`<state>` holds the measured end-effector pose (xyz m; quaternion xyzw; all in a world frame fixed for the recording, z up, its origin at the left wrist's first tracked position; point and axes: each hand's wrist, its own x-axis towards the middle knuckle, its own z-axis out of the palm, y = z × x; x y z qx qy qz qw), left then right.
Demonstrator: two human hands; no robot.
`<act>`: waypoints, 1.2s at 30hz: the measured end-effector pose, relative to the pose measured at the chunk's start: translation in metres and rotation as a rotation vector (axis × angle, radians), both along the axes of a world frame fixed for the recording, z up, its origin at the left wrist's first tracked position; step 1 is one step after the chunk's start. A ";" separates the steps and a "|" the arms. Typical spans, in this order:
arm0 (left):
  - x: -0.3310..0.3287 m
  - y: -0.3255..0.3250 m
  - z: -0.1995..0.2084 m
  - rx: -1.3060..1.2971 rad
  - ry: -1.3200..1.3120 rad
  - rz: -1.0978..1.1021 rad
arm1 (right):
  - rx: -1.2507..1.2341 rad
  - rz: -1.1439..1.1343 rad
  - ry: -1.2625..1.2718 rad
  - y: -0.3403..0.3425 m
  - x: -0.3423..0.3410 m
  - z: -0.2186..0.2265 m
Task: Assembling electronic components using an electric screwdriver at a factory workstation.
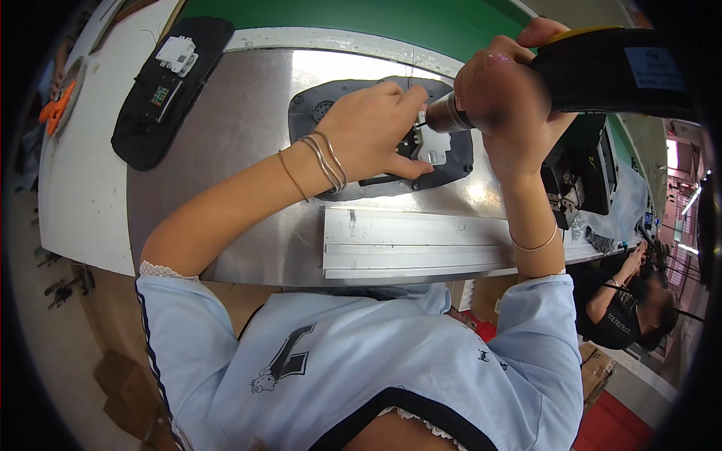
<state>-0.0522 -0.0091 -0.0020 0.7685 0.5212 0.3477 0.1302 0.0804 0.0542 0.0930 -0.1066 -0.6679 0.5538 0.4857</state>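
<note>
A dark grey oval panel (304,105) lies on the metal work surface, with a white plastic part (436,146) on its right half. My left hand (376,124) reaches across the panel, its thumb and fingers closed about the white part's left side. In my right hand (504,105) is a black power screwdriver (602,71) with a metal nose and a blue label. Its tip points down and left at the white part, close to my left fingertips. Whether the tip touches is hard to see. The left fingers hide some of the panel's middle.
A second dark panel (143,113) with a white part and a small circuit board lies at the far left. Orange-handled scissors (59,109) are beyond it. A long metal bar (414,244) runs along the near edge. Black equipment (583,169) stands at right, near another person (628,301).
</note>
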 end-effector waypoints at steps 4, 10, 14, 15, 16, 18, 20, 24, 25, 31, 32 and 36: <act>0.000 -0.001 0.003 -0.016 0.003 0.003 | 0.000 0.012 -0.004 0.003 0.000 -0.001; 0.000 -0.003 0.006 -0.053 0.014 0.015 | -0.020 0.012 0.034 0.000 -0.006 -0.006; 0.000 -0.001 0.006 -0.030 0.012 0.000 | -0.005 -0.070 -0.015 -0.003 -0.010 -0.004; 0.001 -0.002 0.005 -0.031 0.005 -0.003 | -0.002 -0.110 -0.045 -0.003 -0.009 -0.003; 0.002 -0.001 0.005 -0.022 0.011 -0.008 | 0.034 -0.057 -0.019 0.001 -0.008 -0.002; 0.002 0.002 0.003 -0.076 -0.012 -0.014 | -0.080 -0.113 -0.040 -0.014 -0.002 0.022; 0.003 0.004 0.003 -0.052 -0.006 -0.028 | 0.039 -0.110 0.008 -0.011 0.016 0.023; -0.003 -0.001 0.002 0.002 0.006 -0.015 | 0.112 -0.177 -0.012 -0.016 0.079 0.055; -0.003 -0.001 0.003 -0.007 -0.002 -0.004 | 0.115 -0.208 -0.006 -0.016 0.098 0.058; 0.001 -0.003 0.021 -0.082 0.053 -0.005 | 0.130 -0.551 -0.047 0.000 0.186 0.064; 0.002 -0.003 0.022 -0.082 0.054 0.003 | 0.121 -0.632 -0.047 0.004 0.193 0.062; 0.003 -0.002 0.019 -0.078 0.068 -0.004 | 0.132 -0.708 -0.051 0.016 0.203 0.053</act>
